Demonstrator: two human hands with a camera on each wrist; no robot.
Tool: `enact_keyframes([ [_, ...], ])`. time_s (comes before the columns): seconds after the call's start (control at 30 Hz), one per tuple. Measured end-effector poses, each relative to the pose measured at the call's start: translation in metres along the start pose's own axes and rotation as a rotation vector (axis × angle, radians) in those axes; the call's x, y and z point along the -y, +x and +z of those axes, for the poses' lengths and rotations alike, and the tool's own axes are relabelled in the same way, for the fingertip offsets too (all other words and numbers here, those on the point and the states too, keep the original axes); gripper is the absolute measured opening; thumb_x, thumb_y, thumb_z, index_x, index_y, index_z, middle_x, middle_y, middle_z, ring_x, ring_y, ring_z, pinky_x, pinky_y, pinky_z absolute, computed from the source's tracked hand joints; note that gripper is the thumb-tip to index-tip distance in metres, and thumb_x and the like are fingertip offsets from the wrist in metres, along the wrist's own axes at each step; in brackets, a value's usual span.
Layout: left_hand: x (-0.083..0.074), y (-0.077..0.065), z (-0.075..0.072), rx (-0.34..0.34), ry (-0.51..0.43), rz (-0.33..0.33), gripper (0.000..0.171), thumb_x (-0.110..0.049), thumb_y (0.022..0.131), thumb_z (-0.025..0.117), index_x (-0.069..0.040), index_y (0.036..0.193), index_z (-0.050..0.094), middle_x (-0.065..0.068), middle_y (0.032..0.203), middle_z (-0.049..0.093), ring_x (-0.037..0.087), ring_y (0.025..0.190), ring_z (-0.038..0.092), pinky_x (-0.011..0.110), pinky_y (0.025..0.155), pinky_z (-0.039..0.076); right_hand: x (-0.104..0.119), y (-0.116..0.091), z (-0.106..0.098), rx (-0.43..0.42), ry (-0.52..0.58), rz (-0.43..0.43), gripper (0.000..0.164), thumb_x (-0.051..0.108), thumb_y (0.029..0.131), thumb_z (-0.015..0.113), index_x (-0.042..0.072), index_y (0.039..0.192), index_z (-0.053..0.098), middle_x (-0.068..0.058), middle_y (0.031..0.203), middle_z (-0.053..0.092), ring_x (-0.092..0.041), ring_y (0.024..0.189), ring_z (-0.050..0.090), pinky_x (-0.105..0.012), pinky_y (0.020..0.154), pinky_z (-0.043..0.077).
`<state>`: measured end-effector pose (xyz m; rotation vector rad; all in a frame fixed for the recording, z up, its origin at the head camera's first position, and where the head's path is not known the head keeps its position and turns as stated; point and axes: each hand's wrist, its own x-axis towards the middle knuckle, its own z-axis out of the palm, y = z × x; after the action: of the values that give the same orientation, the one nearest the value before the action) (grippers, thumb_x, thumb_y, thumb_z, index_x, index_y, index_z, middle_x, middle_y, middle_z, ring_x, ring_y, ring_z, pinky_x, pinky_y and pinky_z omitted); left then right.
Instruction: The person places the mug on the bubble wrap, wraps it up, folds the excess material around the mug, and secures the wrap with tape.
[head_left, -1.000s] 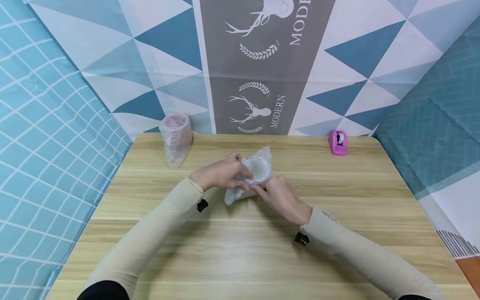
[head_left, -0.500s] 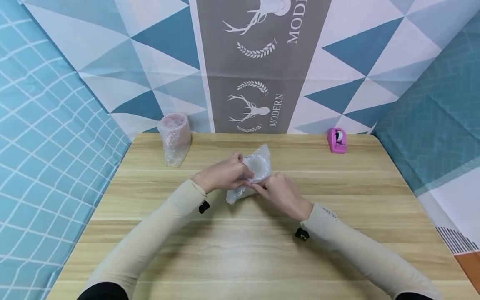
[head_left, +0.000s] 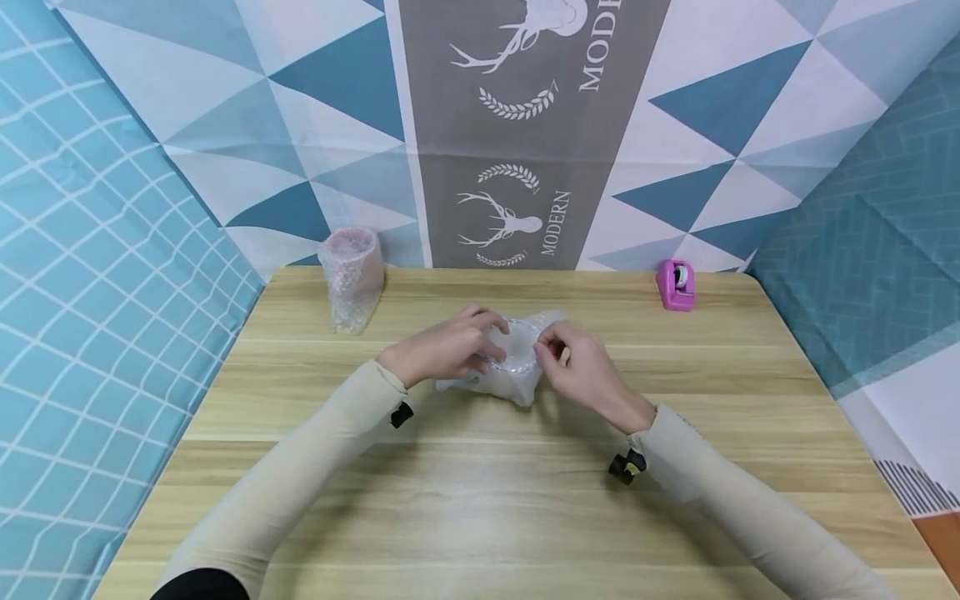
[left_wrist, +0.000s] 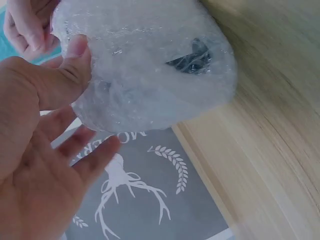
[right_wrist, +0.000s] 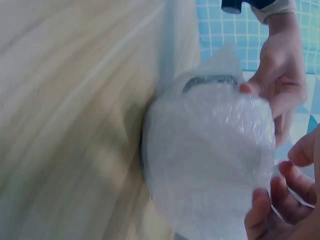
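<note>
A roundish bundle in clear bubble wrap [head_left: 517, 354] stands at mid-table, its wrap ends sticking out at the sides. A dark patch shows through the plastic in the left wrist view [left_wrist: 192, 60]. My left hand [head_left: 453, 343] holds the bundle from its left side, the thumb [left_wrist: 70, 75] on the wrap and the other fingers reaching round behind. On the right, my right hand [head_left: 588, 367] has loosely bent fingers right at the edge of the wrap. The right wrist view shows its fingertips [right_wrist: 257, 200] beside the plastic, thumb and forefinger slightly apart.
Another bubble-wrapped, pinkish cylinder [head_left: 356, 275] stands at the back left of the wooden table [head_left: 465, 517]. A pink tape dispenser [head_left: 677, 287] sits at the back right. Patterned cloth walls [head_left: 498, 133] close off the back and sides.
The bundle has turned clockwise, its upper wrap end swinging right. My right hand has parted from the left and moved right and up; the left stays on the bundle, fingers more spread.
</note>
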<state>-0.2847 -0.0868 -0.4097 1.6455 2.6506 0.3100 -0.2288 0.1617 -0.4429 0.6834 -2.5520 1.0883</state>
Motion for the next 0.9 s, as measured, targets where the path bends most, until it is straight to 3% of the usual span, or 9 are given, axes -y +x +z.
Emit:
enact_keyframes([
  [0.1,0.0,-0.001,0.0,-0.022,0.034,0.006,0.026,-0.02,0.085,0.083,-0.018,0.111,0.081,0.008,0.134,0.061,0.03,0.122,0.051,0.042,0.109,0.044,-0.005,0.002,-0.002,-0.027,-0.056,-0.095,0.018,0.003,0.087,0.063,0.005,0.103,0.071,-0.009,0.103,0.068,-0.024,0.097,0.063,-0.042,0.084,0.058],
  [0.23,-0.001,-0.003,0.0,-0.044,0.003,0.015,0.026,-0.016,0.085,0.083,-0.015,0.111,0.08,0.003,0.121,0.07,0.025,0.111,0.055,0.038,0.101,0.048,-0.009,0.002,-0.003,0.046,-0.135,-0.2,0.03,-0.001,0.081,0.061,0.005,0.107,0.074,-0.015,0.119,0.065,-0.035,0.116,0.057,-0.052,0.103,0.049],
  [0.43,-0.004,-0.005,0.003,-0.073,-0.021,0.034,0.042,-0.009,0.082,0.084,-0.016,0.123,0.076,-0.004,0.115,0.078,0.022,0.1,0.057,0.034,0.092,0.049,-0.009,0.003,-0.007,0.146,-0.17,-0.217,0.034,0.004,0.082,0.064,0.005,0.114,0.075,-0.015,0.127,0.06,-0.033,0.121,0.054,-0.05,0.105,0.05],
  [0.63,-0.005,-0.004,0.004,-0.058,0.027,0.01,0.038,-0.008,0.082,0.084,-0.022,0.117,0.079,-0.008,0.103,0.079,0.023,0.095,0.056,0.034,0.087,0.051,-0.008,0.004,-0.015,0.207,-0.169,-0.183,0.036,0.009,0.087,0.066,0.006,0.122,0.071,-0.014,0.132,0.06,-0.031,0.127,0.054,-0.049,0.112,0.048],
  [0.9,-0.009,0.0,-0.002,-0.005,0.022,-0.048,0.037,-0.01,0.083,0.084,-0.026,0.117,0.08,-0.01,0.103,0.079,0.023,0.097,0.057,0.033,0.082,0.053,-0.014,0.003,-0.034,0.231,-0.234,-0.206,0.042,0.021,0.094,0.072,0.006,0.133,0.065,-0.017,0.14,0.058,-0.033,0.131,0.056,-0.051,0.111,0.049],
])
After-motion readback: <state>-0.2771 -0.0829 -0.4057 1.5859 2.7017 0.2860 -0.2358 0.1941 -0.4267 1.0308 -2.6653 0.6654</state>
